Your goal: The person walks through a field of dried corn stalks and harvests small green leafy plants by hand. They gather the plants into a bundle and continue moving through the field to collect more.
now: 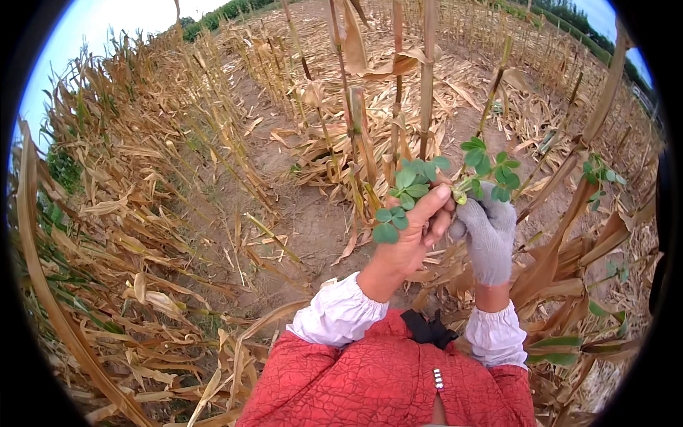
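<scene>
My bare left hand (405, 251) pinches a leafy green plant (481, 164), which looks like a peanut seedling with rounded leaflets. Some of its leaves (410, 184) spread over the back of that hand. At my right, the hand in a grey knit glove (490, 240) closes around the plant's other side, fingertips close to the left ones. A pale, yellow-green swollen part of the stem (460, 196) shows between the two hands. My fingers hide part of the stem. Both hands are raised in front of my red garment (373, 379), above the ground.
Dry upright corn stalks (427, 80) stand just beyond my hands. Brown corn plants (133, 267) crowd the left side, and dry leaves (549, 267) hang at the right. Cut stalk stubs, one a pale stub (272, 237), poke out of bare soil (315, 219). Another small green plant (600, 173) shows at right.
</scene>
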Available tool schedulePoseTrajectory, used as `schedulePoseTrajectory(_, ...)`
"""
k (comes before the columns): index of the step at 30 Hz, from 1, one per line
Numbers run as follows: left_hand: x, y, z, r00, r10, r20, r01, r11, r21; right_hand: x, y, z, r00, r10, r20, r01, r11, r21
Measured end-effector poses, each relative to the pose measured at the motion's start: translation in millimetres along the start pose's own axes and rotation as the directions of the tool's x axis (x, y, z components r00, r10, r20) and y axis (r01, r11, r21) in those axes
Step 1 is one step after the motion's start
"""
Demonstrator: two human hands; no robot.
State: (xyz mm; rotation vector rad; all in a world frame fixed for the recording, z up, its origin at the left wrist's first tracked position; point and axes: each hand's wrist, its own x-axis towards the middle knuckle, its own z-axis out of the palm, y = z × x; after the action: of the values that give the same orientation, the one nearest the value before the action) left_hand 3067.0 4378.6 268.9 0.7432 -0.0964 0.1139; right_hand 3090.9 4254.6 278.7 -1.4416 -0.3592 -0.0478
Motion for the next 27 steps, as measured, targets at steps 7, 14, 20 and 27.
schedulePoseTrajectory(7, 6.0, 15.1, -11.3, 0.999, -0.025, 0.033, 0.025, 1.0, 0.002, 2.6, 12.4, 7.7, 0.999, -0.02, -0.026, 0.022, 0.996, 0.082)
schedulePoseTrajectory(14, 18.6, 6.7, -25.6, 0.991, -0.051, 0.124, 0.054, 0.998, -0.022, 7.1, 13.2, 1.9, 0.996, 0.036, -0.087, -0.023, 0.989, 0.146)
schedulePoseTrajectory(20, 23.9, 5.9, -32.1, 0.997, -0.031, 0.074, 0.035, 0.998, -0.055, 5.4, 2.4, 2.4, 0.998, 0.029, -0.049, -0.036, 0.991, -0.132)
schedulePoseTrajectory(27, 23.3, 14.1, -33.0, 0.993, 0.1, -0.065, -0.087, 0.982, 0.17, 4.4, -0.3, 1.7, 0.989, 0.101, 0.107, -0.07, 0.963, -0.259)
